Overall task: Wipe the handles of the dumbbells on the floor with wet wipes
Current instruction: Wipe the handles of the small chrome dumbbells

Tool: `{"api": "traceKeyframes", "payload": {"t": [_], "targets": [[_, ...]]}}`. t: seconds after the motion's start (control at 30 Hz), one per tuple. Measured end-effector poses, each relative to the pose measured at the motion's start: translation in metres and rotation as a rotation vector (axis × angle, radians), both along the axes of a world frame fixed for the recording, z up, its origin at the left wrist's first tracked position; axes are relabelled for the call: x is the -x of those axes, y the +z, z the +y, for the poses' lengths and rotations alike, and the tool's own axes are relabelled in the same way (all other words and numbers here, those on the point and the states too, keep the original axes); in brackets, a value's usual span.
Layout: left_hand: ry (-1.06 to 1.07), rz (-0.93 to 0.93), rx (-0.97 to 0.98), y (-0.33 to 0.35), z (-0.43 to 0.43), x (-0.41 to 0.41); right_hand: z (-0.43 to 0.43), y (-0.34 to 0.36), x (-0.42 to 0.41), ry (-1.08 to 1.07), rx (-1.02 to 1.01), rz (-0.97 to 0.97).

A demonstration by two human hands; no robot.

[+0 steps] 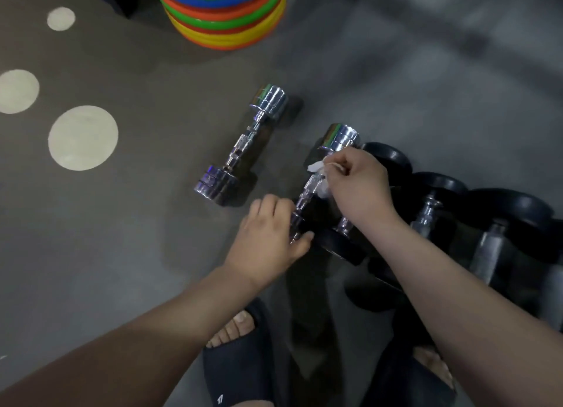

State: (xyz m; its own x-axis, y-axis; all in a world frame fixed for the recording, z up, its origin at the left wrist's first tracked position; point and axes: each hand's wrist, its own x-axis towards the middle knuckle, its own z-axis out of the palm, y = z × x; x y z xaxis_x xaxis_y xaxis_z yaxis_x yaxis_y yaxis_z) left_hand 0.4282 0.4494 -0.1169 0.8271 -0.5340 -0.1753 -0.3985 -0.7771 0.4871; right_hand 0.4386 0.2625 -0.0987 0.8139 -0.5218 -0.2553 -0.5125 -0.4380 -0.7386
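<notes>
a: right hand (356, 187) pinched shut on the wet wipe (316, 167), pressed to the chrome dumbbell (323, 175) handle. why the left hand (268, 236)?

b: clamped round the near end, probably to stop rolling. second chrome dumbbell (240, 146) lying apart; black dumbbells (432, 205) touching, on the right.

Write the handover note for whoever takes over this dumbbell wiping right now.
Left hand: closed on the near end of the chrome dumbbell, steadying it.
Right hand: pinching the white wet wipe against that dumbbell's handle, near the far end.
A second chrome dumbbell lies free on the floor to the left; black dumbbells lie on the right.
Done: cannot tell which handles are already wiped.
Left: finish this handle, then check the others.
</notes>
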Motion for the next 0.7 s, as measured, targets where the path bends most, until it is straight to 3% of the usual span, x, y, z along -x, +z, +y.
{"api": "traceKeyframes", "payload": {"t": [0.17, 0.33, 0.47, 0.7], "targets": [[-0.054, 0.144, 0.043, -0.009, 0.013, -0.007, -0.005, -0.004, 0.011, -0.065, -0.039, 0.059], [-0.007, 0.236, 0.045, -0.004, 0.021, -0.012, -0.003, 0.001, 0.014, 0.008, -0.068, 0.121], [0.022, 0.005, 0.004, -0.008, 0.038, -0.026, -0.006, 0.005, 0.012, 0.018, -0.096, 0.153], [0.009, -0.106, -0.221, -0.005, 0.029, -0.030, 0.003, -0.001, -0.001, 0.049, -0.145, 0.205]]}}
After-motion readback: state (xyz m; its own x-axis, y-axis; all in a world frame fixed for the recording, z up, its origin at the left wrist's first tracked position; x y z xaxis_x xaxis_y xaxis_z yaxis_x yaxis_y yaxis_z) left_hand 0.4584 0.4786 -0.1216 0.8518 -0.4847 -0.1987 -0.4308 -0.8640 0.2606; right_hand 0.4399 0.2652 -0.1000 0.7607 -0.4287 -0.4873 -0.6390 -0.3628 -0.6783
